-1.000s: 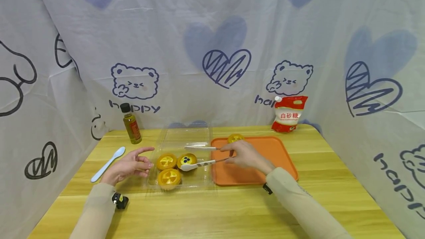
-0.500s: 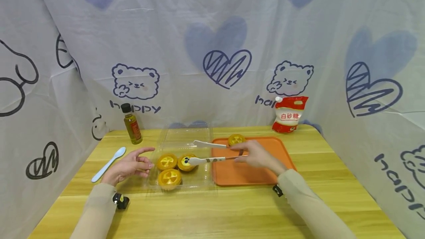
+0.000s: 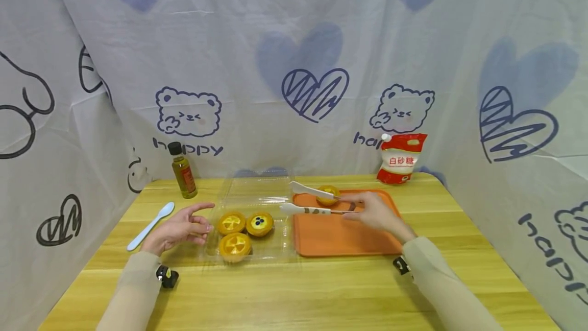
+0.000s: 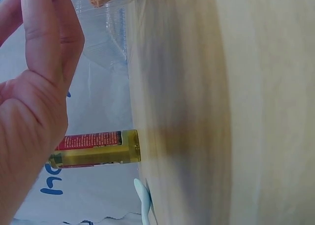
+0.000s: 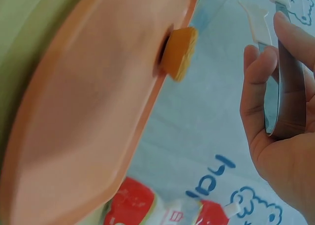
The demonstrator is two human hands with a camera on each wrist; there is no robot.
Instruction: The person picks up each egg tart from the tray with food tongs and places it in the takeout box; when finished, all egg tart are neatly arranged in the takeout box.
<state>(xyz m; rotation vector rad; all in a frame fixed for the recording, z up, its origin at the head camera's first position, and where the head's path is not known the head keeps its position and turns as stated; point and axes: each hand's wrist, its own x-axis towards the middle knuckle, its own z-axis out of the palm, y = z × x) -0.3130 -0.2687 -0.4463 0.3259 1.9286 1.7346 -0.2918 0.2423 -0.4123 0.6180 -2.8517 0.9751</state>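
The right hand (image 3: pixel 374 212) grips spread tongs (image 3: pixel 319 211) near the egg tart (image 5: pixel 180 53) at the orange tray (image 3: pixel 331 236)'s far edge; left hand (image 3: pixel 181 229) relaxed, empty.

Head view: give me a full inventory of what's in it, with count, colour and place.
Wooden table: one, yellow-brown, across the bottom
Printed cloth: white with blue hearts and bears, behind and at the sides
Plastic container: one, clear, lid open, mid-table
Tray: one, orange, right of the container
Tarts: four, golden; three in the container (one dark-dotted), one on the tray
Tongs: one pair, white and metal, over the tray
Spoon: one, light blue, table's left
Bottle: one, yellow-green, black cap, far left
Sugar pouch: one, red and white, far right
Sleeves: two, beige
Left hand: one, bare, beside the container
Right hand: one, bare, holding the tongs
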